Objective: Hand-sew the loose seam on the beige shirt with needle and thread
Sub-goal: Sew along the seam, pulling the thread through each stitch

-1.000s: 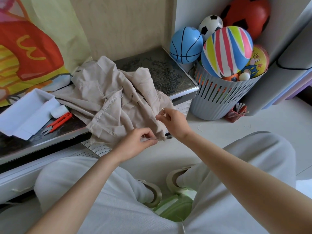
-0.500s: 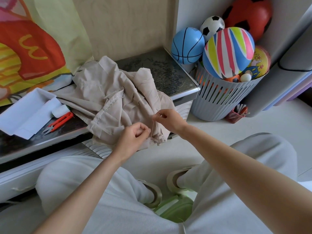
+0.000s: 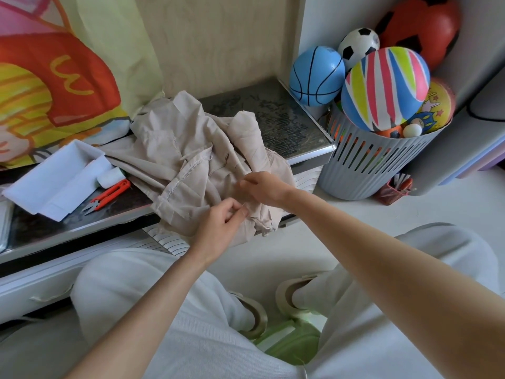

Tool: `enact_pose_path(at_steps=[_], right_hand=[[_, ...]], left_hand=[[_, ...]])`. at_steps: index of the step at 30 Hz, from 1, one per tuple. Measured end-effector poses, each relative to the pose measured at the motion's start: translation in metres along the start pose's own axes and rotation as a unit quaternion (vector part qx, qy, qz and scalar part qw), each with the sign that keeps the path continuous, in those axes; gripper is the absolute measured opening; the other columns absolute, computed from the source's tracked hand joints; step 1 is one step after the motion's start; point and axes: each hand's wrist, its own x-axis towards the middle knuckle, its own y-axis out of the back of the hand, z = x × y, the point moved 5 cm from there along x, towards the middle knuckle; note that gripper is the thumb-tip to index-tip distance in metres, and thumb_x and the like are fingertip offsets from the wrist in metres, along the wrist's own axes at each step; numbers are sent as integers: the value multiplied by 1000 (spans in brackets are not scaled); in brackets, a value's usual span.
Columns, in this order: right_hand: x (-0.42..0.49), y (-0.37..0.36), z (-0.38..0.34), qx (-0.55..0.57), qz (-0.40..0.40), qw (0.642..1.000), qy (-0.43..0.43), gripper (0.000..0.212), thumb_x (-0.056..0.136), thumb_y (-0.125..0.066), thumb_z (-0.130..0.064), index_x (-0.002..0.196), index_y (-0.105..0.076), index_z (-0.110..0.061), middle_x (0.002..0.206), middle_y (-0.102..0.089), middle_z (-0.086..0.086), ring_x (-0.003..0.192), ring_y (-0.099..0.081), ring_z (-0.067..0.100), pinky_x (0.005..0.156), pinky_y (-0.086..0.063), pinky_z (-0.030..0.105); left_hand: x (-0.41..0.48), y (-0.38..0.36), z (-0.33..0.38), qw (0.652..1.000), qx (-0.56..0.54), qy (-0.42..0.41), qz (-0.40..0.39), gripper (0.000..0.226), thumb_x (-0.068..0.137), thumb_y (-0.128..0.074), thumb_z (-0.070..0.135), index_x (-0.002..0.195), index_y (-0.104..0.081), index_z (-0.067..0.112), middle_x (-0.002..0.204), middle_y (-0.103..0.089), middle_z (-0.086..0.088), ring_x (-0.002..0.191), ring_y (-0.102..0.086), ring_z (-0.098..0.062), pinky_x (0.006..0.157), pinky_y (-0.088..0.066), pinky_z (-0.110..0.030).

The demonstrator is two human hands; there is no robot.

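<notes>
A: Both hands are down on the beige shirt (image 3: 191, 160), which is heaped across the middle of the tabletop (image 3: 273, 110) and spills over its front edge.

B: The left hand (image 3: 221, 222) has its fingers curled and pinches the cloth right at that front edge.

A: And the right hand (image 3: 262, 190), just beside it, is closed, fingertips nipped on a fold. The needle and thread are too fine to make out.

B: Toward the left edge lie orange snips (image 3: 108, 196), touching a white spool (image 3: 110, 176), with a white box (image 3: 54, 176) alongside.

A: On the floor by the right edge stands a grey basket (image 3: 369, 165) of balls.
</notes>
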Motion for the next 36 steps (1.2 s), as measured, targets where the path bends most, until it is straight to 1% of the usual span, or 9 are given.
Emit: enact_pose_path(at_steps=[2, 4, 8, 10, 13, 16, 20, 27, 36], right_hand=[[-1, -4, -2, -43, -23, 999, 6, 30, 98, -45, -13, 127, -49, -7, 120, -55, 10, 107, -53, 26, 92, -42, 30], [-8, -4, -3, -97, 23, 994, 40, 46, 97, -46, -13, 141, -34, -7, 140, -40, 14, 120, -49, 31, 100, -37, 34], [-40, 4, 5, 6, 183, 979, 92, 21, 97, -49, -18, 114, -58, -8, 116, -58, 7, 92, -60, 22, 81, -46, 25], [-51, -1, 11, 9, 129, 987, 93, 18, 96, -53, -23, 97, -63, -9, 94, -63, -1, 77, -56, 11, 68, -42, 11], [-60, -9, 18, -6, 51, 994, 94, 17, 92, -60, -21, 94, -68, -6, 88, -67, 0, 79, -58, 7, 75, -43, 16], [-60, -10, 21, 3, 57, 994, 97, 13, 88, -64, -15, 98, -68, -6, 93, -70, 2, 89, -62, 10, 81, -44, 18], [-61, -6, 18, -21, 73, 991, 109, 9, 88, -62, -10, 93, -68, -5, 84, -66, 1, 75, -56, 9, 71, -41, 11], [-70, -7, 22, -56, 54, 987, 143, 9, 94, -50, -9, 93, -57, -2, 97, -59, 4, 87, -54, 15, 79, -42, 19], [-74, -4, 32, -54, 29, 995, 84, 6, 96, -38, -6, 91, -37, -10, 71, -48, 0, 64, -45, 21, 51, -32, 20]], left_hand=[[0, 3, -3, 1000, 8, 0, 18, 23, 95, -53, 11, 73, -50, 8, 38, -31, 11, 41, -25, -5, 44, -19, -20], [1, 5, -6, 999, 18, -7, 35, 25, 95, -54, 12, 70, -49, 12, 38, -33, 10, 42, -26, -7, 45, -18, -21], [5, 10, -11, 998, 25, -10, 60, 25, 95, -54, 15, 71, -50, 18, 40, -41, 12, 43, -32, -6, 46, -23, -19], [6, 11, -11, 997, 34, -8, 70, 21, 95, -54, 16, 74, -53, 17, 45, -46, 14, 46, -38, -4, 49, -28, -18], [6, 10, -8, 996, 45, -9, 80, 17, 95, -55, 16, 78, -55, 11, 52, -44, 9, 49, -42, -1, 52, -33, -15], [6, 7, -5, 996, 48, -9, 70, 23, 96, -53, 16, 73, -50, 17, 51, -39, 10, 48, -40, -1, 52, -33, -15], [7, 8, -5, 996, 60, -8, 62, 23, 96, -53, 19, 74, -50, 17, 51, -39, 10, 49, -39, -2, 54, -31, -20], [4, 10, -7, 990, 113, 15, 77, 17, 99, -44, 18, 85, -48, 11, 72, -56, 10, 76, -53, -19, 75, -40, -34], [11, 4, -15, 994, 15, 38, 105, 26, 102, -35, 13, 77, -39, 17, 73, -65, 5, 74, -60, -19, 84, -45, -40]])
